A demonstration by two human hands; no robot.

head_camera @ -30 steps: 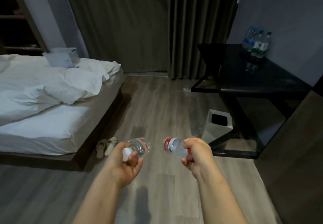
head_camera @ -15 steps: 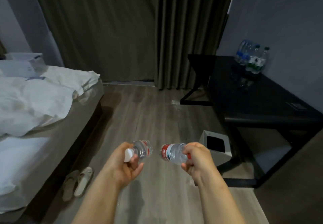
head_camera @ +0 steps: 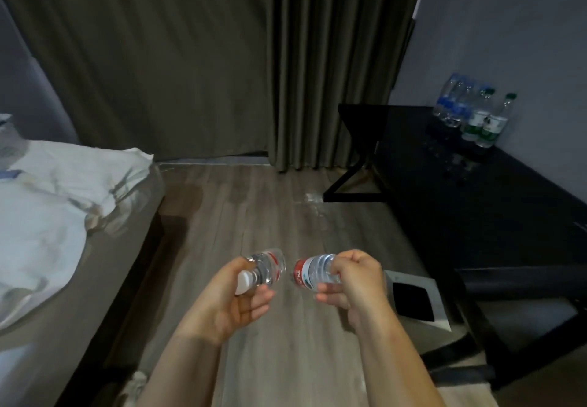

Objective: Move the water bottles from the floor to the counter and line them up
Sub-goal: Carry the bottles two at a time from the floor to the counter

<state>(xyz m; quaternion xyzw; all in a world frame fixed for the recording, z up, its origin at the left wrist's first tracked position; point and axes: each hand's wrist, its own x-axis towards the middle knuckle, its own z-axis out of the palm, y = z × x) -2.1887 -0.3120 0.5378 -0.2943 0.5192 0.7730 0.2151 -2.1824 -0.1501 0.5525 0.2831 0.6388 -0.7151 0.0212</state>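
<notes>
Water bottles [head_camera: 270, 267] [head_camera: 313, 272] in both curled hands [head_camera: 235, 298] [head_camera: 355, 282]

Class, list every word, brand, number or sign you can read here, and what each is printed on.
None can be read.
Red-and-white-labelled bottle, right hand: print blurred.
Red-labelled bottle, left hand: print blurred.
Blue-labelled bottles and green-labelled bottles on the counter: too small.
</notes>
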